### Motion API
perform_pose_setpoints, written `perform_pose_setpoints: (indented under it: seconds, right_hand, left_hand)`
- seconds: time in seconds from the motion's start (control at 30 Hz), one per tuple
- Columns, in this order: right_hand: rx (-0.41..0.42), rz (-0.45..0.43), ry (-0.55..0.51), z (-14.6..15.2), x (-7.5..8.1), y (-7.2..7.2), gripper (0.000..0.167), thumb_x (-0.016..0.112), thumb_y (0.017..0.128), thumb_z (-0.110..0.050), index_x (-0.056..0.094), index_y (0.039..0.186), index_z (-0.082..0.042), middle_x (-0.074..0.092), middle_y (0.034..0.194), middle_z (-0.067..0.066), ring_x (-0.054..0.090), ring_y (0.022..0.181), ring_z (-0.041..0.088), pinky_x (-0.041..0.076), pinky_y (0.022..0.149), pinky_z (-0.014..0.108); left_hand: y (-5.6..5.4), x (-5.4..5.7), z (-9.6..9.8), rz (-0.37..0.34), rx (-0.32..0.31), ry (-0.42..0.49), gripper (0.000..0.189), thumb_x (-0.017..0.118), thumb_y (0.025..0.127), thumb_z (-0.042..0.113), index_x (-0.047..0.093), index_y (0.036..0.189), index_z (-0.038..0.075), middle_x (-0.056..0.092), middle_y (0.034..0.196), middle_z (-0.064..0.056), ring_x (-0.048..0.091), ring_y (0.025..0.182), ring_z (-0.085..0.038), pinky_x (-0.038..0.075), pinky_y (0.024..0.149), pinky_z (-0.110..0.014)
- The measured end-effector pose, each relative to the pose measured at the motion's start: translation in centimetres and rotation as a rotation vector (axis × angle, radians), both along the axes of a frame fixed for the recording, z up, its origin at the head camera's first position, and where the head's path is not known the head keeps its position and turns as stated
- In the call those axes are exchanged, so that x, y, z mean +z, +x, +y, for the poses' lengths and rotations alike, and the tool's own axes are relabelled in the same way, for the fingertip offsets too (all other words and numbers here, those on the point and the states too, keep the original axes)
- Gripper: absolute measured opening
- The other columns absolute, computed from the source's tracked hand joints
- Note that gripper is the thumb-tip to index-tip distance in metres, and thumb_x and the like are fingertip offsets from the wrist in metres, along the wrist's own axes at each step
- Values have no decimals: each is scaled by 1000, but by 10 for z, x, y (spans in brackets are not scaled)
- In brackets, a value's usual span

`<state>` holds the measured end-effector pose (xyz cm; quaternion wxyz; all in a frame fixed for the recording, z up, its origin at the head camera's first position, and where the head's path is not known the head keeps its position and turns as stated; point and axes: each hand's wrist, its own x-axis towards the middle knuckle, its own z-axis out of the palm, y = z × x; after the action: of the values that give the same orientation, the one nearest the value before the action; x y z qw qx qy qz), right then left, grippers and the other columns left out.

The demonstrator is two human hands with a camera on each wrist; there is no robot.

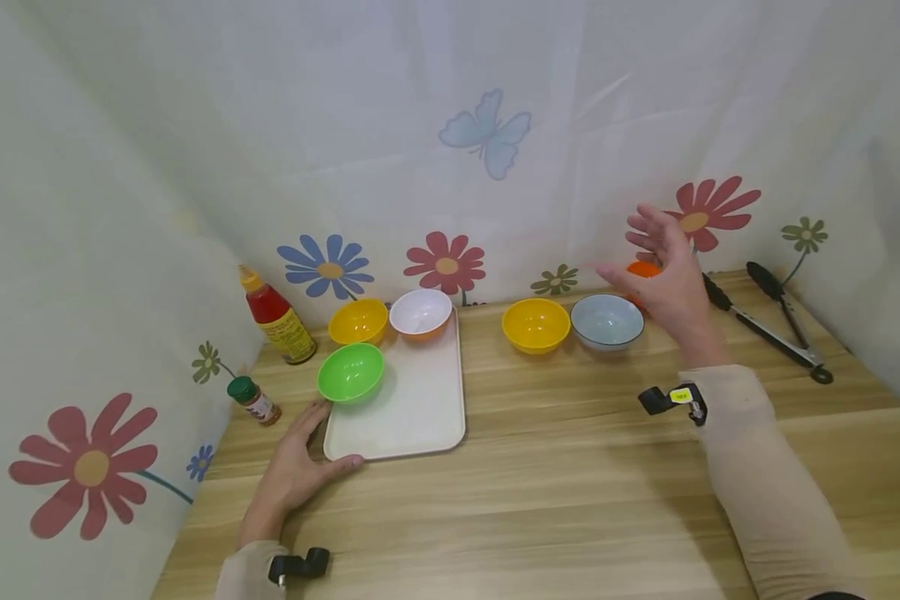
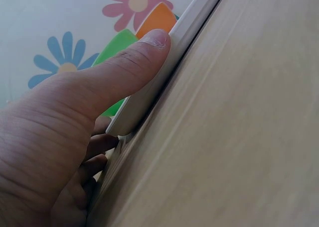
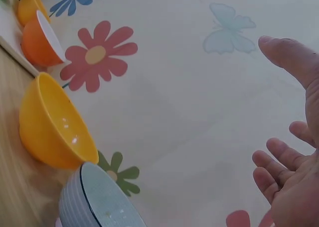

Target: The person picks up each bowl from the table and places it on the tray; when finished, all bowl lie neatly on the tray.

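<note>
My left hand (image 1: 294,468) holds the near left corner of a white tray (image 1: 416,427), its thumb along the front rim and the other fingers at the left side. On the tray are a green bowl (image 1: 351,372), a yellow bowl (image 1: 358,321) and a bowl, white inside and orange outside (image 3: 41,42). My right hand (image 1: 671,287) is raised with nothing in it, thumb and fingers spread apart. Behind it an orange bowl (image 1: 642,269) is partly hidden. A light blue bowl (image 1: 607,322) with a dark rim stands left of it, beside another yellow bowl (image 1: 536,326).
Left of the tray stand a red sauce bottle (image 1: 277,321) with a yellow label and a small green-capped spice jar (image 1: 255,402). Black-tipped metal tongs (image 1: 776,337) lie at the right. A flowered curtain (image 1: 540,208) encloses the wooden table (image 1: 540,492).
</note>
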<state>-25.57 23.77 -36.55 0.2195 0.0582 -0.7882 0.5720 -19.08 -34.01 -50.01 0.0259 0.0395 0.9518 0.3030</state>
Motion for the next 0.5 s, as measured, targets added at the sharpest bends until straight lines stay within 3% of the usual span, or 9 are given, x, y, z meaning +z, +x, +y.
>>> perform_pose_setpoints:
  seconds: [0.3, 0.5]
  right_hand:
    - [-31, -92, -4, 38, -14, 11, 91, 89, 98, -32, 37, 173, -33, 51, 164, 7, 48, 152, 32, 41, 132, 45]
    - [10, -152, 19, 47, -31, 13, 91, 86, 101, -35, 33, 175, -29, 47, 168, 11, 46, 154, 35, 45, 131, 47]
  left_hand:
    - [0, 0, 0, 16, -6, 9, 129, 94, 77, 71, 33, 176, 16, 22, 185, -19, 17, 169, -49, 19, 134, -75]
    - [0, 0, 0, 23, -10, 14, 130, 95, 77, 71, 33, 176, 16, 22, 184, -19, 17, 169, -49, 19, 134, -75]
